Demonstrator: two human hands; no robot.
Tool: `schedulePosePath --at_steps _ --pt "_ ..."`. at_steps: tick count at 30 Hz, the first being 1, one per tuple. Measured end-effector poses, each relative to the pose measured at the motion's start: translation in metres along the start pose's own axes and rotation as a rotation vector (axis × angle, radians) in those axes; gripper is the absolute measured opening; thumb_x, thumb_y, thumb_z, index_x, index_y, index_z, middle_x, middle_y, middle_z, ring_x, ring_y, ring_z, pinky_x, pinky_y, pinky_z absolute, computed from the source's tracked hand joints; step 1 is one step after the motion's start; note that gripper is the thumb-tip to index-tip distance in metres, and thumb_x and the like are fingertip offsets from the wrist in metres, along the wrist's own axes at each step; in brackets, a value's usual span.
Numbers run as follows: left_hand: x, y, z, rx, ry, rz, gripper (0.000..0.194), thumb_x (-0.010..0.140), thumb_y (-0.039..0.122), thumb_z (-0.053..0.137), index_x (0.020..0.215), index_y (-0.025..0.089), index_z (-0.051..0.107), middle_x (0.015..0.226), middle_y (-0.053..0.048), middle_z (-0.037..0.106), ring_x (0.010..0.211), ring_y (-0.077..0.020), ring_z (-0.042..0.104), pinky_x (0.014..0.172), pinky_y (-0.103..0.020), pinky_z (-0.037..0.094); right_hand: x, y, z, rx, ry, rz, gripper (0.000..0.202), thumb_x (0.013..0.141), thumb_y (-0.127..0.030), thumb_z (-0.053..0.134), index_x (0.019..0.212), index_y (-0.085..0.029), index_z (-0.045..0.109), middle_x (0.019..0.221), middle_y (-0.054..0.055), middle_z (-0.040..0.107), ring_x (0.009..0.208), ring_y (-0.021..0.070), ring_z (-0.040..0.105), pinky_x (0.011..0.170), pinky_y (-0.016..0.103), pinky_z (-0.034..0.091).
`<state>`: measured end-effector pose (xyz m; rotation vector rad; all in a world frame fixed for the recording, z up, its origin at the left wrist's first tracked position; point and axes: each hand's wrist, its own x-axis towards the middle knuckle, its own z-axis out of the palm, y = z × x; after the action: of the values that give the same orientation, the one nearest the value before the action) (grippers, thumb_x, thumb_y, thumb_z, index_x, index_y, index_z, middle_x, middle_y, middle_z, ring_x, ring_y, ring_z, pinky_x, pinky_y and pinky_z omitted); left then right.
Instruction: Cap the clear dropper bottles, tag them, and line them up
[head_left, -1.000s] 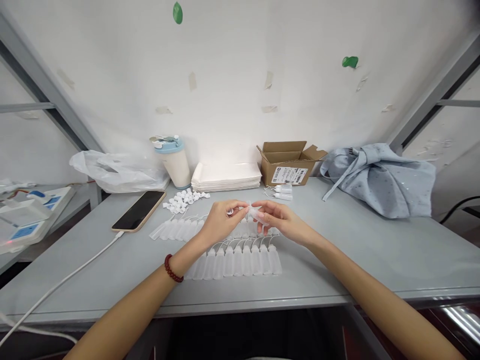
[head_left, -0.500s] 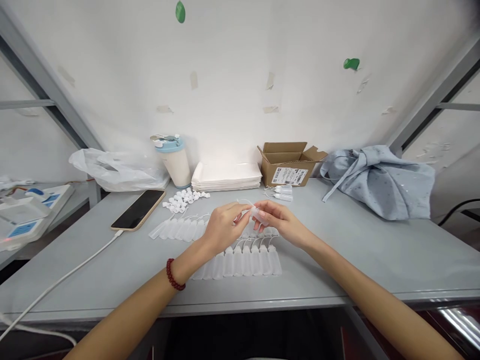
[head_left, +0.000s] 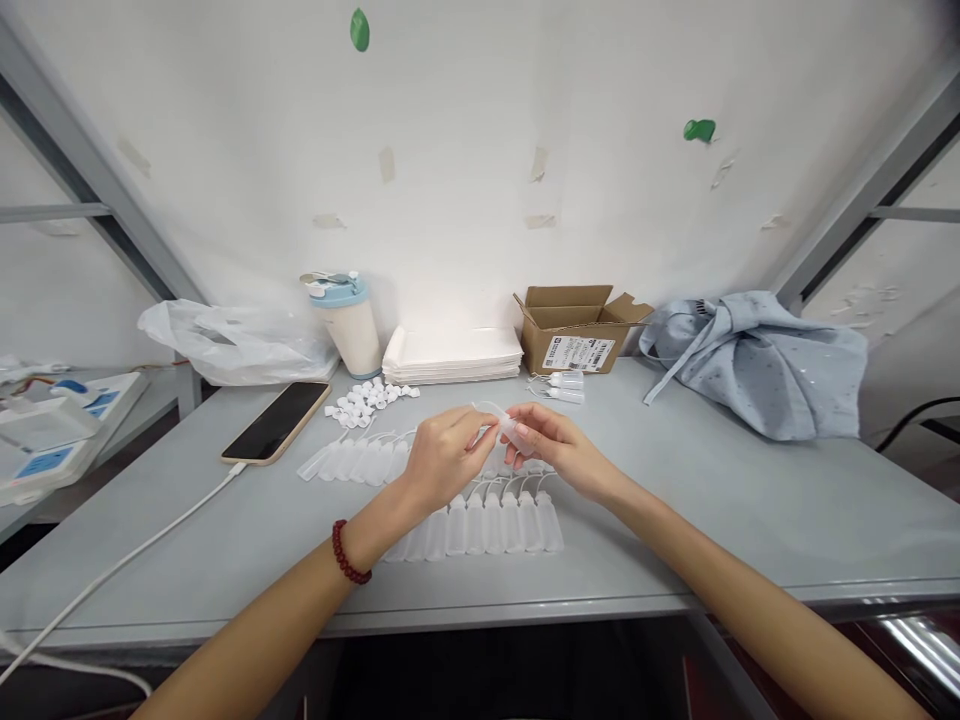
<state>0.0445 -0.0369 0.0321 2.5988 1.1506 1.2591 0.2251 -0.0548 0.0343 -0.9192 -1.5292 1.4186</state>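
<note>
On the bench [head_left: 675, 520], a cup [head_left: 352, 332] is left of a pile of sheets [head_left: 453, 360] and a box [head_left: 574, 342] is right. Two rows of bottles [head_left: 493, 525] lie in front.

The only view looks from the person's head, forward and down, close over the tabletop [head_left: 720, 520]. The wall [head_left: 465, 110] spans the frame's upper half; the left hand [head_left: 444, 458] and right hand [head_left: 566, 450] sit near its centre.

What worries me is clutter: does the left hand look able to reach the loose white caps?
Probably yes: the loose white caps lie close to the left hand, with only flat-lying bottles near the way. Its fingers are at the small bottle in the right hand, though, so they may need freeing.
</note>
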Motion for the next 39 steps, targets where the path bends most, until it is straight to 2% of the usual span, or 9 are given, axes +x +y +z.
schedulePosePath --at_steps 8,12,15,18,21,24,27,32,39 --pt "-0.001 0.001 0.000 -0.024 -0.015 -0.027 0.027 0.088 0.029 0.045 0.077 0.020 0.068 0.054 -0.001 0.054 0.052 -0.0128 0.046 0.056 -0.025 0.034 -0.001 -0.001 0.000 -0.035 0.009 -0.010 0.029 0.085 -0.046 0.053 0.099 -0.020 0.053 0.069 0.000 0.057 0.064 0.0135 0.051 0.066 0.031 0.041" --pt "0.000 0.001 -0.001 -0.136 -0.081 -0.036 0.022 0.087 0.026 0.048 0.084 0.020 0.069 0.061 -0.002 0.061 0.052 -0.0115 0.047 0.057 -0.024 0.037 0.000 0.001 0.000 -0.001 0.045 -0.006 0.027 0.082 -0.045 0.055 0.093 -0.020 0.055 0.077 0.001 0.056 0.063 0.0121 0.047 0.063 0.030 0.039" --pt "0.002 0.002 -0.004 -0.281 -0.153 -0.129 0.018 0.084 0.025 0.053 0.087 0.020 0.070 0.067 -0.001 0.065 0.051 -0.0098 0.044 0.055 -0.023 0.037 0.000 0.001 0.001 0.013 0.066 -0.002 0.024 0.082 -0.043 0.054 0.089 -0.020 0.056 0.081 0.002 0.056 0.062 0.0117 0.043 0.060 0.029 0.036" --pt "0.004 0.004 -0.009 -0.369 -0.181 -0.277 0.018 0.081 0.028 0.056 0.084 0.020 0.072 0.060 0.001 0.060 0.051 -0.0096 0.042 0.053 -0.022 0.037 0.001 0.000 0.002 0.035 0.071 0.015 0.022 0.083 -0.040 0.053 0.087 -0.019 0.056 0.077 0.001 0.056 0.062 0.0121 0.042 0.059 0.028 0.033" --pt "0.007 0.008 -0.013 -0.392 -0.165 -0.411 0.023 0.080 0.036 0.058 0.079 0.018 0.072 0.057 0.002 0.056 0.054 -0.0108 0.044 0.055 -0.023 0.037 0.000 0.000 0.002 0.056 0.058 0.026 0.020 0.083 -0.038 0.052 0.087 -0.019 0.055 0.077 0.001 0.055 0.062 0.0121 0.042 0.060 0.028 0.032" --pt "0.009 0.010 -0.014 -0.445 -0.208 -0.481 0.029 0.079 0.044 0.059 0.081 0.019 0.073 0.057 0.001 0.056 0.056 -0.0120 0.044 0.057 -0.024 0.036 0.000 0.001 0.002 0.075 0.046 0.030 0.020 0.082 -0.039 0.053 0.087 -0.020 0.053 0.077 0.001 0.055 0.063 0.0123 0.043 0.060 0.028 0.032" --pt "0.010 0.010 -0.013 -0.525 -0.268 -0.475 0.031 0.079 0.046 0.058 0.081 0.020 0.073 0.056 0.002 0.054 0.054 -0.0114 0.041 0.054 -0.024 0.034 -0.001 0.003 0.003 0.105 0.069 0.041 0.020 0.081 -0.038 0.055 0.091 -0.022 0.049 0.073 -0.001 0.055 0.063 0.0122 0.043 0.060 0.028 0.031" --pt "0.009 0.009 -0.012 -0.554 -0.314 -0.516 0.030 0.076 0.047 0.061 0.081 0.019 0.071 0.050 0.006 0.038 0.049 -0.0088 0.031 0.049 -0.022 0.028 -0.002 0.005 0.004 0.112 0.078 0.050 0.022 0.082 -0.038 0.054 0.095 -0.023 0.045 0.071 -0.003 0.054 0.059 0.0113 0.041 0.059 0.027 0.030" --pt "0.008 0.010 -0.013 -0.502 -0.372 -0.412 0.028 0.081 0.043 0.056 0.081 0.021 0.072 0.054 0.004 0.043 0.054 -0.0097 0.035 0.054 -0.023 0.029 -0.002 0.006 0.008 0.020 0.047 -0.041 0.025 0.083 -0.044 0.057 0.092 -0.023 0.048 0.068 -0.004 0.050 0.057 0.0096 0.037 0.054 0.025 0.027"
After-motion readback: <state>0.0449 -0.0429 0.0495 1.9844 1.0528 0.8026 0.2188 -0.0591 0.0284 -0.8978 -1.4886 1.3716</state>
